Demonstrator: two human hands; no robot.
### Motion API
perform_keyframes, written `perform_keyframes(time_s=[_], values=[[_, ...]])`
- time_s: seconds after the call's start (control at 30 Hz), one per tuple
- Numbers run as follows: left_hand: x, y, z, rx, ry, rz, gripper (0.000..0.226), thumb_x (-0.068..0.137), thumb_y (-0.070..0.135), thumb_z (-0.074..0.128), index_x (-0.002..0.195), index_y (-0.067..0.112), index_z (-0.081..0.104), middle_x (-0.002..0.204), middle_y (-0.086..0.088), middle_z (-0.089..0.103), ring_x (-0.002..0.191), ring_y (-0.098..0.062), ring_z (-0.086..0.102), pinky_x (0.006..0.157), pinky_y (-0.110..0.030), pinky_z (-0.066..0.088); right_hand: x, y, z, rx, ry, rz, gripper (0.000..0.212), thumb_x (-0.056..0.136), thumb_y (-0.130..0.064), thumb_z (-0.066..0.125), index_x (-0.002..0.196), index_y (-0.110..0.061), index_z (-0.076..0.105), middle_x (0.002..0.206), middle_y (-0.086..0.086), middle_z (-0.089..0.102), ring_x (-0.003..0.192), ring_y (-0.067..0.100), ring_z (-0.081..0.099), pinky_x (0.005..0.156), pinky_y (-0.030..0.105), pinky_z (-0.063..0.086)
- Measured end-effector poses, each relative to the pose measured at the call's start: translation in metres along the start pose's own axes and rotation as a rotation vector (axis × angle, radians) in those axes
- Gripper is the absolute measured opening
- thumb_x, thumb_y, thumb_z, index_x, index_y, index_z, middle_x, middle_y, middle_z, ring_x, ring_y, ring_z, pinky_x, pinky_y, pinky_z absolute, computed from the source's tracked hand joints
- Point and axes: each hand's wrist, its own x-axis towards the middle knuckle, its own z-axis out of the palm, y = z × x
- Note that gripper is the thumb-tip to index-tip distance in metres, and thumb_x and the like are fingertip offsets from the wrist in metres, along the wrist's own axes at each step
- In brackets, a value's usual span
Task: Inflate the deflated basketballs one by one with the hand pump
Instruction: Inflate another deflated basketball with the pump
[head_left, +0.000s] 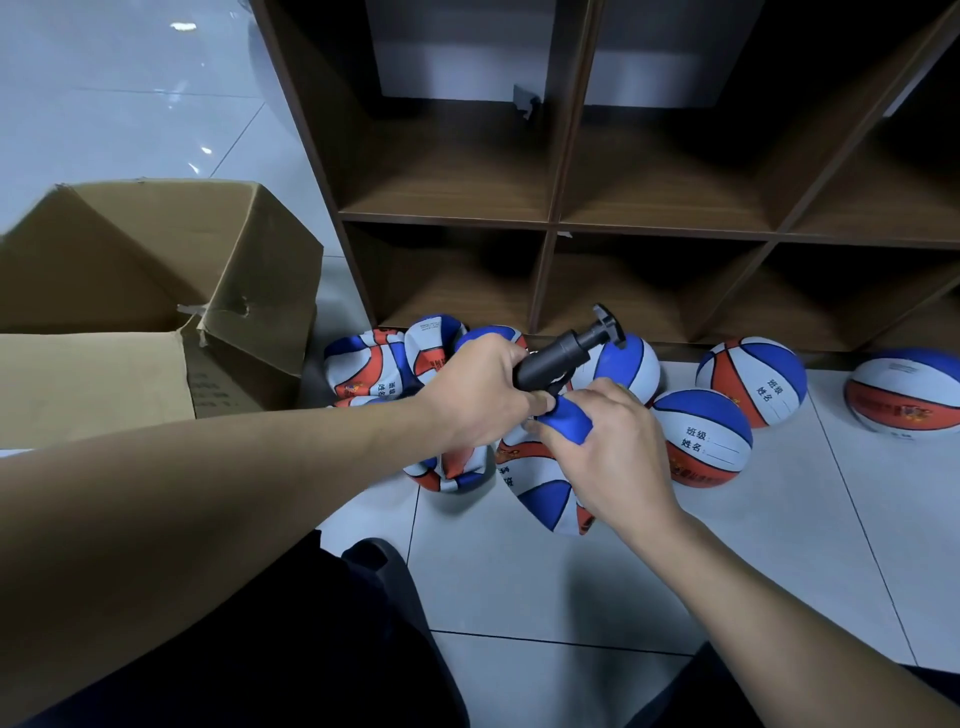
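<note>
Your right hand (602, 447) pinches a folded blue panel of the flat ball (545, 488), lifted just above the floor (545, 587) in front of the shelf's (550, 223) bottom edge. Your left hand (483, 395) is wrapped round the pump (561, 353) barrel, nozzle end at the fold; the needle itself is hidden. If the soft skin buckles, the needle may miss the valve or bend. More flat balls (363, 364) lie heaped behind, beside the box (156, 312).
</note>
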Motion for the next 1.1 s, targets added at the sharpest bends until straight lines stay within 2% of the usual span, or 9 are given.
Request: perform_keyframes(time_s=[0.07, 0.2, 0.37, 0.47, 0.63, 0.73, 0.83, 0.93, 1.1], values=[[0.0, 0.0, 0.003, 0.006, 0.01, -0.021, 0.021, 0.092, 0.023, 0.085, 0.082, 0.009, 0.072, 0.066, -0.006, 0.062, 0.054, -0.016, 0.056, 0.056, -0.033, 0.051, 0.0, -0.002, 0.001, -0.005, 0.007, 0.008, 0.047, 0.089, -0.058, 0.079, 0.071, -0.019, 0.06, 0.074, -0.008, 0.049, 0.069, 0.016, 0.048, 0.059, 0.035, 0.042], [0.005, -0.001, 0.0, -0.032, -0.02, -0.054, 0.027, 0.093, 0.027, 0.084, 0.085, 0.004, 0.073, 0.076, -0.019, 0.072, 0.057, -0.02, 0.06, 0.059, -0.036, 0.053, 0.001, 0.001, 0.002, -0.013, -0.001, 0.018, 0.05, 0.087, -0.07, 0.073, 0.078, -0.021, 0.065, 0.079, -0.008, 0.05, 0.073, 0.016, 0.05, 0.063, 0.034, 0.043], [0.006, -0.002, -0.006, -0.012, -0.044, -0.095, 0.03, 0.098, 0.034, 0.078, 0.082, 0.01, 0.073, 0.061, 0.0, 0.066, 0.051, -0.011, 0.056, 0.054, -0.028, 0.05, 0.002, 0.011, 0.002, -0.054, -0.054, 0.046, 0.05, 0.084, -0.069, 0.078, 0.096, -0.021, 0.073, 0.086, -0.007, 0.052, 0.085, 0.018, 0.054, 0.076, 0.041, 0.054], [0.007, 0.0, -0.009, -0.034, -0.032, -0.112, 0.03, 0.099, 0.037, 0.075, 0.086, 0.01, 0.074, 0.074, -0.004, 0.077, 0.052, -0.008, 0.059, 0.054, -0.024, 0.05, 0.0, 0.013, 0.005, -0.068, -0.099, 0.045, 0.047, 0.086, -0.068, 0.075, 0.09, -0.021, 0.069, 0.087, -0.007, 0.052, 0.086, 0.018, 0.053, 0.077, 0.038, 0.051], [0.009, -0.001, -0.019, -0.074, -0.063, 0.001, 0.017, 0.097, 0.029, 0.082, 0.098, 0.013, 0.075, 0.078, -0.009, 0.076, 0.072, -0.025, 0.076, 0.074, -0.041, 0.064, -0.001, 0.015, 0.005, 0.004, -0.103, 0.03, 0.042, 0.088, -0.057, 0.079, 0.075, -0.02, 0.064, 0.08, -0.009, 0.053, 0.076, 0.015, 0.053, 0.069, 0.036, 0.049], [0.01, -0.001, -0.022, -0.004, -0.11, 0.1, 0.014, 0.096, 0.019, 0.083, 0.093, 0.024, 0.069, 0.076, 0.001, 0.073, 0.069, -0.014, 0.075, 0.07, -0.037, 0.064, 0.001, 0.018, 0.001, 0.015, -0.148, 0.007, 0.045, 0.089, -0.055, 0.078, 0.071, -0.019, 0.06, 0.078, -0.007, 0.053, 0.072, 0.014, 0.054, 0.067, 0.038, 0.051], [0.013, -0.001, -0.027, 0.106, -0.176, 0.171, 0.019, 0.094, 0.016, 0.083, 0.087, 0.028, 0.07, 0.071, 0.015, 0.064, 0.063, -0.006, 0.064, 0.063, -0.026, 0.053, 0.004, 0.017, -0.003, 0.057, -0.189, 0.037, 0.047, 0.089, -0.055, 0.079, 0.068, -0.019, 0.056, 0.076, -0.005, 0.053, 0.068, 0.013, 0.056, 0.064, 0.04, 0.052], [0.014, -0.002, -0.029, 0.193, -0.185, 0.237, 0.016, 0.094, 0.02, 0.083, 0.091, 0.028, 0.07, 0.077, 0.014, 0.065, 0.069, -0.009, 0.065, 0.064, -0.025, 0.05, 0.003, 0.016, -0.005, 0.092, -0.243, 0.048, 0.049, 0.089, -0.055, 0.079, 0.066, -0.019, 0.054, 0.074, -0.004, 0.052, 0.066, 0.015, 0.056, 0.062, 0.041, 0.051], [0.013, -0.003, -0.032, 0.233, -0.264, 0.28, 0.02, 0.096, 0.018, 0.08, 0.091, 0.034, 0.068, 0.082, 0.009, 0.07, 0.075, -0.01, 0.071, 0.067, -0.026, 0.055, 0.008, 0.017, -0.013, 0.186, -0.427, 0.117, 0.042, 0.084, -0.061, 0.08, 0.079, -0.02, 0.07, 0.082, -0.005, 0.061, 0.073, 0.014, 0.062, 0.07, 0.04, 0.056]])
